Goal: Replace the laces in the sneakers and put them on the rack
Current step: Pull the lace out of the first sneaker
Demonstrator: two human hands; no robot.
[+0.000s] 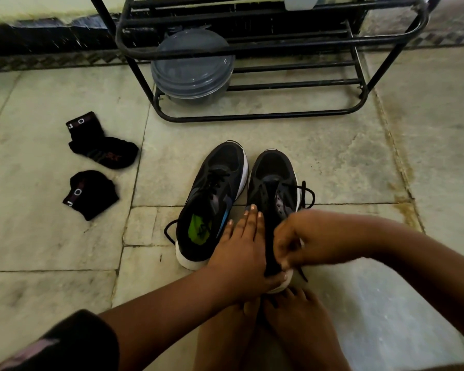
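1. On the stone floor (pixel 65 250) to your left lie two black socks (pixel 102 145).
2. Ahead stands the black rack (pixel 252 117), a lidded grey container (pixel 192 68) on its bottom rung.
3. Two black sneakers sit side by side: the left sneaker (pixel 212 199) untouched, your left hand (pixel 241 253) resting straight-fingered against the right sneaker (pixel 273 183).
4. Your right hand (pixel 303 242) pinches its black lace (pixel 303 274).

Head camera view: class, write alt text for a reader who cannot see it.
A person's left hand steadies the right-side sneaker on the stone floor while the right hand pinches its black lace. A second sneaker stands beside it, two black socks lie to the left, and a black rack stands behind.
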